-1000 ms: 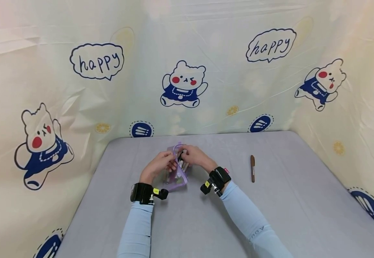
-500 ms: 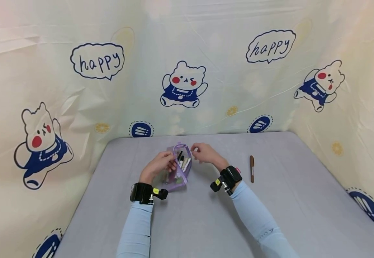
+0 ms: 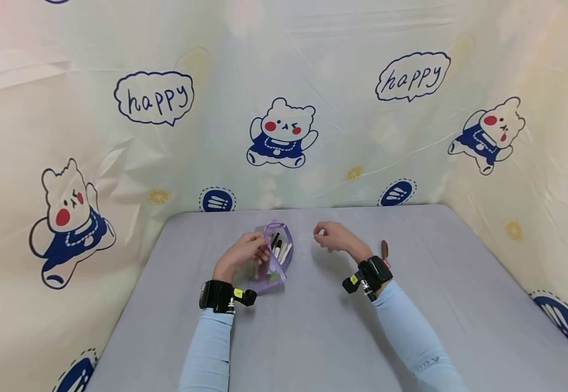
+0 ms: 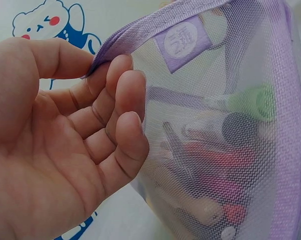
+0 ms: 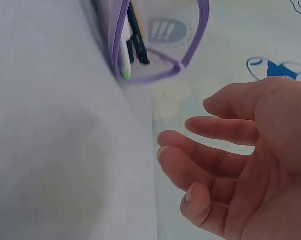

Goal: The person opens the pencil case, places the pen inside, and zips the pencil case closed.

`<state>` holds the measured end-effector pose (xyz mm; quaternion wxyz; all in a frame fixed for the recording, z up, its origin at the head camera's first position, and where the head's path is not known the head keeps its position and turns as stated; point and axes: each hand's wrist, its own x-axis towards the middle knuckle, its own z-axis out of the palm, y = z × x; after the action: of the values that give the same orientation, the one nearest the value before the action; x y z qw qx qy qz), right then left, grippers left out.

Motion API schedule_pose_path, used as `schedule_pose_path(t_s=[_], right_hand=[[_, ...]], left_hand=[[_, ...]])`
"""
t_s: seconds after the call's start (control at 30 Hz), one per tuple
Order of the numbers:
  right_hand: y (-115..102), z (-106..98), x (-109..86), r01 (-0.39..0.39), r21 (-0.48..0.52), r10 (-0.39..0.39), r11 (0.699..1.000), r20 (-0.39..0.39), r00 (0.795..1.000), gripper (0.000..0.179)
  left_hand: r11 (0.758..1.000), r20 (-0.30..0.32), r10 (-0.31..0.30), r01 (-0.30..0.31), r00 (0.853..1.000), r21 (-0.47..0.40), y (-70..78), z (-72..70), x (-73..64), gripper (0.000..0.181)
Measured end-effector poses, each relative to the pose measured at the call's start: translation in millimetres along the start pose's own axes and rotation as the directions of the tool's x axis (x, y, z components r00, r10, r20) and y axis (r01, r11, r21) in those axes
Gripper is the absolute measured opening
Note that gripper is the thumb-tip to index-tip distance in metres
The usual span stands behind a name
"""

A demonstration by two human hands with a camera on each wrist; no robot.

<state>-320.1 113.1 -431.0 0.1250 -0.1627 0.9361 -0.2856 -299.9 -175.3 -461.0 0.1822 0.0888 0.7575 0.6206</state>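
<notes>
A purple-edged mesh pencil case [image 3: 284, 270] stands on the table with its mouth open, several pens and markers [image 3: 280, 247] inside. My left hand [image 3: 241, 255] pinches the case's rim between thumb and index finger. In the left wrist view that hand [image 4: 75, 125] holds the purple edge [image 4: 120, 42], and green, red and pink items show blurred through the mesh. To the right of the case, apart from it, my right hand [image 3: 337, 237] hovers over the table. Its fingers [image 5: 210, 155] are loosely bent and hold nothing. Behind the right wrist lies a brown marker [image 3: 384, 249], its lower part hidden.
The grey table [image 3: 293, 343] reaches to a printed curtain [image 3: 342, 130] with bears and "happy" bubbles at the back and sides. A camera band [image 3: 374, 275] sits on the right wrist, another band [image 3: 215, 295] on the left.
My right hand has come out of the pencil case mouth and moved right, toward the brown marker, which the wrist now partly covers. The left hand keeps its pinch on the rim.
</notes>
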Motion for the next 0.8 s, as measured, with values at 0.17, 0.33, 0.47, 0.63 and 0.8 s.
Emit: schedule_pose_path(t_s=[0.17, 0.33, 0.47, 0.63, 0.8], right_hand=[[17.5, -9.4, -13.3, -0.046, -0.028, 0.047, 0.999, 0.025, 0.999, 0.029], [29.9, -21.9, -28.2, -0.086, -0.037, 0.088, 0.996, 0.046, 0.995, 0.032], [48.4, -27.4, -36.9, -0.108, -0.051, 0.11, 0.993, 0.047, 0.993, 0.033], [68.6, -33.3, -45.0, -0.144, -0.068, 0.148, 0.987, 0.042, 0.988, 0.033], [78.6, -40.9, -54.2, -0.168, -0.093, 0.17, 0.981, 0.017, 0.985, 0.032]], left_hand=[[1.0, -0.01, -0.01, 0.009, 1.0, -0.009, -1.6, 1.4, 0.6, 0.025], [1.0, -0.003, -0.005, 0.005, 1.0, -0.006, -3.3, 1.9, 1.3, 0.026], [1.0, 0.001, -0.009, 0.009, 1.0, -0.005, -3.6, 3.4, 1.1, 0.025], [1.0, 0.002, -0.014, 0.014, 1.0, 0.004, -4.2, 4.2, 1.5, 0.025], [1.0, -0.008, -0.012, 0.012, 1.0, 0.0, -4.0, 3.3, 2.9, 0.025]])
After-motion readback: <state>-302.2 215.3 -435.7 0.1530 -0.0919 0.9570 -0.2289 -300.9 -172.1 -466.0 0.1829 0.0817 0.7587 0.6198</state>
